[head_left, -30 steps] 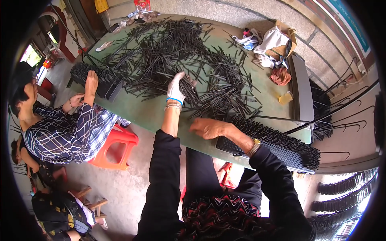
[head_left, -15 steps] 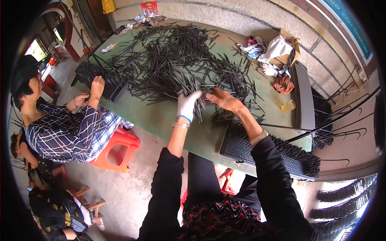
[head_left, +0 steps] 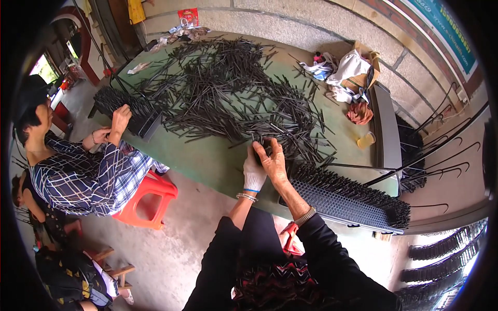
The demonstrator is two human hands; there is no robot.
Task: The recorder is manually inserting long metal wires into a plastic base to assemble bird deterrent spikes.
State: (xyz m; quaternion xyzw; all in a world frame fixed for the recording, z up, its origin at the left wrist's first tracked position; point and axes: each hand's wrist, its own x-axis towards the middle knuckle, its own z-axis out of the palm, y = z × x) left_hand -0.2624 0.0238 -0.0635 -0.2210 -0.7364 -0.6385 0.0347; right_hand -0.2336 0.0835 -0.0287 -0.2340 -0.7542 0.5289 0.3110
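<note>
My left hand point(head_left: 253, 171), in a white glove, is closed round a bunch of thin black sticks point(head_left: 267, 149), mostly hidden behind the fingers. Bare, my right hand point(head_left: 273, 163) presses against it, fingers bent at the top of the bunch; what its fingertips pinch is hidden. Just beyond both hands spreads a large heap of loose black sticks point(head_left: 218, 88) on the green table point(head_left: 179, 151). To the right of my right wrist stands a long perforated black rack point(head_left: 337, 202), its upper side packed with upright black sticks.
At the left a person in a checked shirt point(head_left: 72, 168) works at another stick-filled rack point(head_left: 124, 106), beside a red stool point(head_left: 148, 199). A cup of yellow liquid point(head_left: 365, 140), a crumpled reddish cloth point(head_left: 359, 112) and a cardboard box point(head_left: 371, 57) with cloths stand at the right. Hooked rods point(head_left: 446, 168) jut out there.
Both hands have come back from the heap toward the near table edge and closed together. The sticks fanning out from my left hand are now mostly covered by my right hand.
</note>
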